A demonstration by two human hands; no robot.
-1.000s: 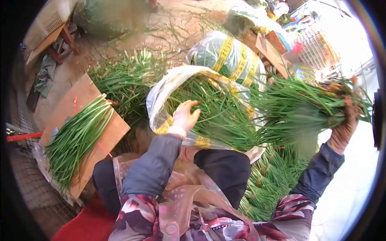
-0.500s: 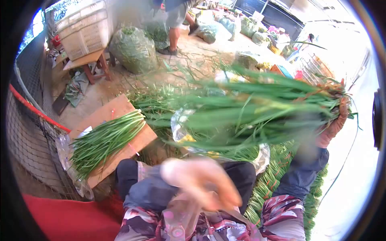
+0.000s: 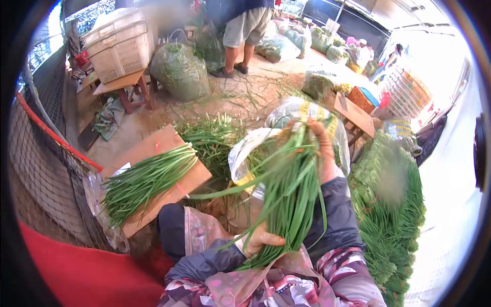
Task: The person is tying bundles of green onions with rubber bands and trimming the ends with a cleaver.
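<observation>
A loose bunch of long, flat-leaved garlic chives (image 3: 291,181) hangs in front of my chest, leaf tips toward my lap. Its upper, root end is gripped by my right hand (image 3: 323,146), fingers closed round it. Lower down, my left hand (image 3: 260,239) is closed round the leaves, thumb across the front; the other fingers are partly hidden behind them. To my left, a neatly aligned pile of chives (image 3: 151,181) lies on a wooden board (image 3: 171,137) with pinkish ties sticking out from under it.
Loose greens (image 3: 217,134) lie on the floor ahead, beside an open plastic bag (image 3: 246,153). Stacked chive bundles (image 3: 386,220) fill my right side. A crate (image 3: 120,53) on a stool, a stuffed bag (image 3: 180,74) and a standing person (image 3: 248,30) are farther off. Netting (image 3: 46,189) borders the left.
My right hand has swung the chives from the far right to in front of my chest, turning them from sideways to leaves down. My left hand, empty before, has closed round the leaves.
</observation>
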